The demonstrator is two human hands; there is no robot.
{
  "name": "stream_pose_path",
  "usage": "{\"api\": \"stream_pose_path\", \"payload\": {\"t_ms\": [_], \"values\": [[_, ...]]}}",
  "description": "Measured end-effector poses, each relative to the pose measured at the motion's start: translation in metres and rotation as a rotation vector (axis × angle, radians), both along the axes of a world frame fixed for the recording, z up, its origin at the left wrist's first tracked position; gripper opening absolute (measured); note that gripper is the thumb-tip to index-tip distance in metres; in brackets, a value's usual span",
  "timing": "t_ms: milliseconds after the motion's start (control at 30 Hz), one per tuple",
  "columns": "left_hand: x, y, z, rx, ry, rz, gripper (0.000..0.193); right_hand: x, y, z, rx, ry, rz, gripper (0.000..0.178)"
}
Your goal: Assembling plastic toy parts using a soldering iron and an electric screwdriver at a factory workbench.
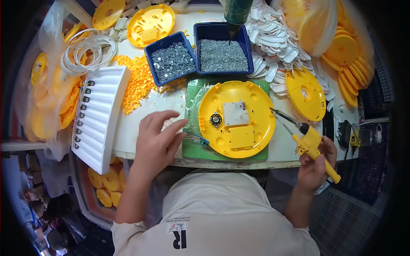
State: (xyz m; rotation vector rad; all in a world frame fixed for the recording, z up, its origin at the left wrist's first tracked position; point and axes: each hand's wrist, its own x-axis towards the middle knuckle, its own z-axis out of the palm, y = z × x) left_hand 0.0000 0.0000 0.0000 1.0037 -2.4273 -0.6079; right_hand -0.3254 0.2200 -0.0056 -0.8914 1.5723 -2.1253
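My right hand (316,164) grips a yellow soldering gun (309,143), its metal tip pointing up and left toward the rim of a round yellow plastic housing (260,102). On a green mat (194,96) lies this housing, inner side up. It carries a white box (235,114), a small round black part (215,119) and a square yellow cover (242,137). At the housing's lower left edge sits a small green circuit board (204,142) with thin wires. My left hand (156,138) hovers beside those wires, fingers curved and apart; whether a fingertip touches a wire is unclear.
Two blue bins (197,70) of small metal parts stand behind the housing, under a hanging green power screwdriver (237,13). Left are loose yellow pieces (136,77), a white ridged tray (102,115) and a tubing coil (68,64). White parts (273,34) and yellow discs (305,94) lie right.
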Motion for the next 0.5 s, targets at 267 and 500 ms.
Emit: {"api": "stream_pose_path", "payload": {"t_ms": [267,500], "values": [[-0.013,-0.023,0.022,-0.152,-0.13,-0.266,0.022,0.025,0.011,-0.004,0.118,0.076,0.032,0.057],[-0.029,-0.01,0.023,0.107,0.156,-0.217,0.015,0.04,0.022,-0.007,0.262,0.05,0.066,0.056]]}}
